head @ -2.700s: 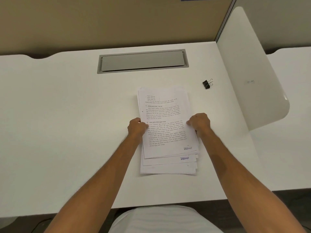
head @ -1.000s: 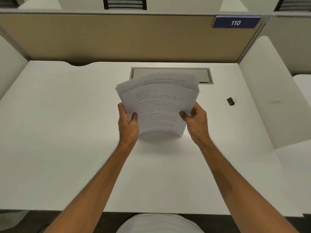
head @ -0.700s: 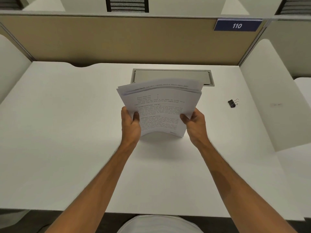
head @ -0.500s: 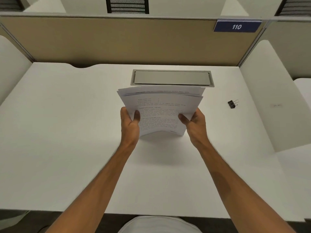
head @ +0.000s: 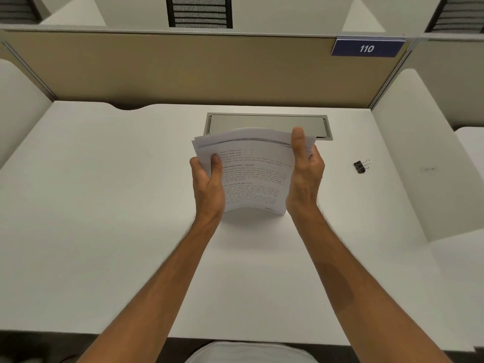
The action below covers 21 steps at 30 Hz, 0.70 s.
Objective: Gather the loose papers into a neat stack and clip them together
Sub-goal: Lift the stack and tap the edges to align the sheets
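Both hands hold the papers (head: 252, 176) upright over the middle of the white desk (head: 104, 205), bottom edge down at the desk surface or just above it, cannot tell if it touches. Sheets bow toward the camera, printed side facing the person, text looks upside down. Top edges are uneven, several sheets fanned out a bit at the upper left corner. Left hand (head: 208, 184) grips the left edge of the papers, thumb in front on the printed face, the other fingers hidden behind the sheets. Right hand (head: 305, 174) grips the right edge higher up, thumb (head: 298, 142) stretched up across the top right corner of the front sheet, remaining fingers curled behind; so both hands are closed on the stack. Black binder clip (head: 361, 166) lies on the desk toward the right edge, well apart from the papers and from the right hand, wire handles pointing to the far right. Grey cable hatch (head: 267, 121) is set into the desk near the back edge, partly covered by the tops of the sheets. Tan partition (head: 183, 72) runs along the back edge, blue sign reading 110 (head: 366, 48) at its top right. White side divider (head: 424, 158) stands along the right edge of the desk.
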### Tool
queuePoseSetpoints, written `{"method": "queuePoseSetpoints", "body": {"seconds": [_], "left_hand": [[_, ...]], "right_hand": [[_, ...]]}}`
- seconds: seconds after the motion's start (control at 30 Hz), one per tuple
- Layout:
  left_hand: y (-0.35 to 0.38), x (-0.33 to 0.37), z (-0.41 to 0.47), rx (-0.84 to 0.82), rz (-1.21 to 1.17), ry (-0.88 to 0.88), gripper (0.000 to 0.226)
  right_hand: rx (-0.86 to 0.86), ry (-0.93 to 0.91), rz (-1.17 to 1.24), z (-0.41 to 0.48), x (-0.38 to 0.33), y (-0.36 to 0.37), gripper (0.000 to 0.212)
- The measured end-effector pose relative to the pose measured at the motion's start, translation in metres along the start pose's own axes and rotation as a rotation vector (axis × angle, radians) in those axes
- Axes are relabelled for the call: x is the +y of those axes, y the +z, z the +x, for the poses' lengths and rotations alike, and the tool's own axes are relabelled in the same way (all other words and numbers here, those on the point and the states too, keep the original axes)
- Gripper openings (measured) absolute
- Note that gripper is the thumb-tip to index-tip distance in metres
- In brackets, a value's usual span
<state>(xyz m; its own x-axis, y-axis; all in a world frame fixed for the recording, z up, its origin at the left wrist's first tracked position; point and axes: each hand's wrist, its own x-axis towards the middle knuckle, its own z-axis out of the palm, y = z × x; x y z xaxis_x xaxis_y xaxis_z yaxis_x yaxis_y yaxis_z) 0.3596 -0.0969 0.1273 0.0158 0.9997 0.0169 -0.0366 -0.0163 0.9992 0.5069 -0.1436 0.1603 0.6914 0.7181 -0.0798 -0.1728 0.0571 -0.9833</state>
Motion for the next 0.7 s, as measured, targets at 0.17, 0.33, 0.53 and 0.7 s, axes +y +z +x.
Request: {"method": "queuePoseSetpoints", "body": {"seconds": [0.17,0.33,0.53,0.7], "left_hand": [[-0.004,-0.006,0.003,-0.004,0.047,0.024,0.019],[-0.007,-0.005,0.005,-0.017,0.069,0.012,0.021],[-0.010,-0.013,0.008,-0.043,0.089,-0.010,0.011],[-0.017,-0.032,0.011,-0.092,0.132,-0.020,0.007]], "right_hand": [[0.102,0.026,-0.058,0.009,0.002,0.001,0.041],[0.094,0.025,-0.143,0.011,0.008,-0.002,0.035],[-0.056,-0.021,-0.087,0.006,0.003,-0.011,0.041],[-0.213,-0.020,-0.128,0.003,0.036,-0.039,0.064]]}}
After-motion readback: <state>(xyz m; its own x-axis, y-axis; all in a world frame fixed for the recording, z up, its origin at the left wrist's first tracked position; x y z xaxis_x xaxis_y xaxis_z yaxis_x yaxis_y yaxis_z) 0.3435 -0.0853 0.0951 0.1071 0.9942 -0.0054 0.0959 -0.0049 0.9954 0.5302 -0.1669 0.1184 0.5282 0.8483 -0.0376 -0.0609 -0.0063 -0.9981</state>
